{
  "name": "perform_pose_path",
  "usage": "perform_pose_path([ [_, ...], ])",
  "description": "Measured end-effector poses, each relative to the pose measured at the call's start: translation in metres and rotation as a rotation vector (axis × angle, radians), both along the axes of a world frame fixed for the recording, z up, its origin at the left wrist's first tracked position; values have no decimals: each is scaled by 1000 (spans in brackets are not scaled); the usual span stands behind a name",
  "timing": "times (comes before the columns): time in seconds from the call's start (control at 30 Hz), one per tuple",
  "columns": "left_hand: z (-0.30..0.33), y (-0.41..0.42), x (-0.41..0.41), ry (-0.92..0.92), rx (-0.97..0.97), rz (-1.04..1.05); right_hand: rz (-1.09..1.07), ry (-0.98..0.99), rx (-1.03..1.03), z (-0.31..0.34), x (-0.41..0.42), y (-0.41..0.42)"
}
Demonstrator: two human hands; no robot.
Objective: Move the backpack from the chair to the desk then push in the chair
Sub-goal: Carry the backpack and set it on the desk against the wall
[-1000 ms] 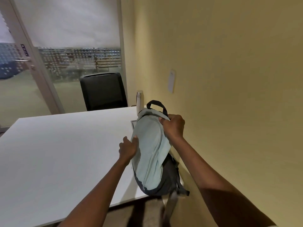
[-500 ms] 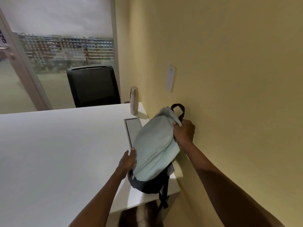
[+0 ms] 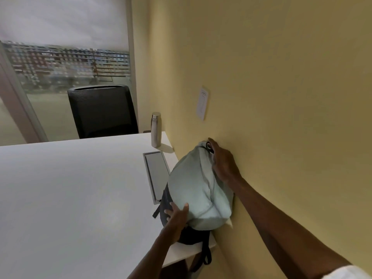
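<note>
The pale green backpack (image 3: 193, 188) with a dark base stands on the right corner of the white desk (image 3: 80, 198), leaning against the yellow wall. My right hand (image 3: 223, 162) grips its top by the black carry handle. My left hand (image 3: 177, 216) presses against its lower left side, fingers spread over the dark base. A black strap (image 3: 205, 256) hangs over the desk's near edge. The only chair in view is a black chair (image 3: 100, 111) behind the desk's far edge.
A steel bottle (image 3: 156, 129) stands at the desk's far right corner. A grey cable hatch (image 3: 157, 172) is set into the desk just left of the backpack. A white wall plate (image 3: 203, 103) sits above. Glass partition behind.
The backpack has moved right and down, from held over the desk edge to standing on the desk against the wall. My left hand has slid down to its base.
</note>
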State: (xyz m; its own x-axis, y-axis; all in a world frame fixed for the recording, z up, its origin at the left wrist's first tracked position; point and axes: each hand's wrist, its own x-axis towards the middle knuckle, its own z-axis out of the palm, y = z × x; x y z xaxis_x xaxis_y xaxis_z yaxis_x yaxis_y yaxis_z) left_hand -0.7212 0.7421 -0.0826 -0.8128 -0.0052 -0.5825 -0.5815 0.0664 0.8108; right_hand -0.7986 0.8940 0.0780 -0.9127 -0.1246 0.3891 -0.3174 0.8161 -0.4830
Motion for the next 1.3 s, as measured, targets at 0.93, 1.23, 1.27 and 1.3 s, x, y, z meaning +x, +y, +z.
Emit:
perform_pose_path([
  [0.93,-36,-48,-14,302,-419,-435,60,18,1320,-15,22,19],
  [1.23,-7,-58,-14,527,-509,-280,125,127,1070,-30,36,7],
  [1.27,-4,-58,-13,531,-530,-274,102,127,1038,-32,39,6],
  [1.3,0,-58,-11,535,-551,-265,74,124,999,-34,43,5],
])
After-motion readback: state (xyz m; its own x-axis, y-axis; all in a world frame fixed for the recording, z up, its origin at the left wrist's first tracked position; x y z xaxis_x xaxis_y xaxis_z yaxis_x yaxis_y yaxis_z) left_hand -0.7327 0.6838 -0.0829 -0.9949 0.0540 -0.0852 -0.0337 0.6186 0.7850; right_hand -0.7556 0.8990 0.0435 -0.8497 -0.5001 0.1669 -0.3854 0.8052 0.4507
